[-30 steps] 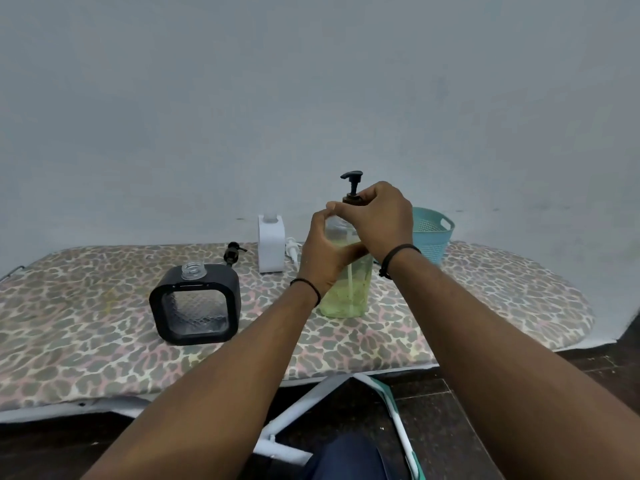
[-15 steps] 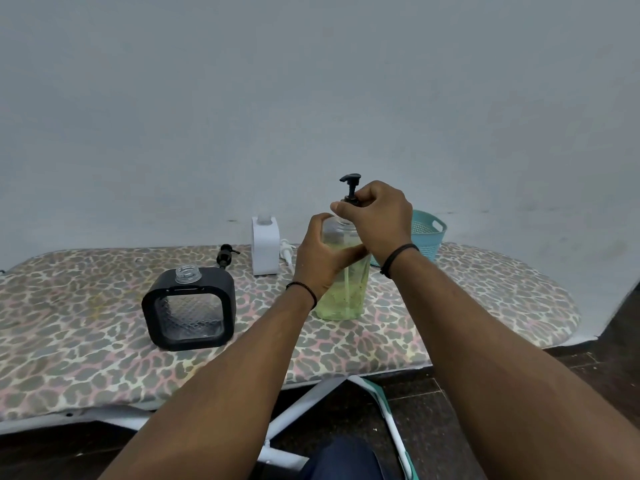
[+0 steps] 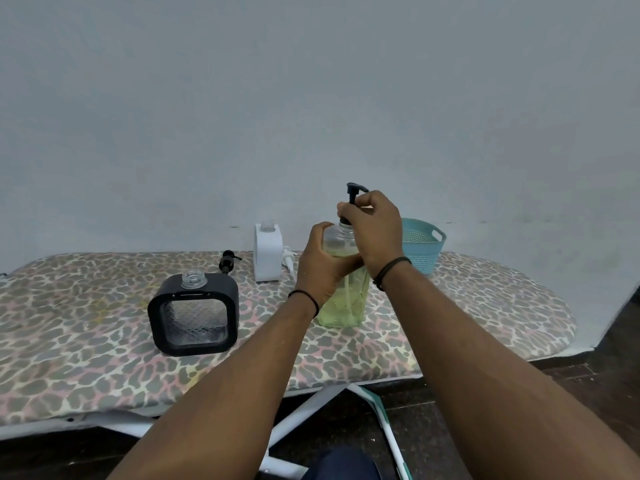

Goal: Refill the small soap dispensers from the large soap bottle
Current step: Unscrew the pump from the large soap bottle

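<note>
Yellow-green soap half fills the large clear bottle [image 3: 343, 299], upright on the leopard-print ironing board [image 3: 86, 341]. Left hand [image 3: 320, 268] grips its body; right hand [image 3: 372, 226] pinches the black pump collar [image 3: 353, 192]. Black dispenser [image 3: 194, 315] and white dispenser [image 3: 267, 252] stand uncapped at left.

Clear glossy plastic large soap bottle [image 3: 343, 299], matt black-framed dispenser [image 3: 194, 315], woven-look plastic basket [image 3: 420, 249], printed cloth board cover [image 3: 86, 341].
</note>
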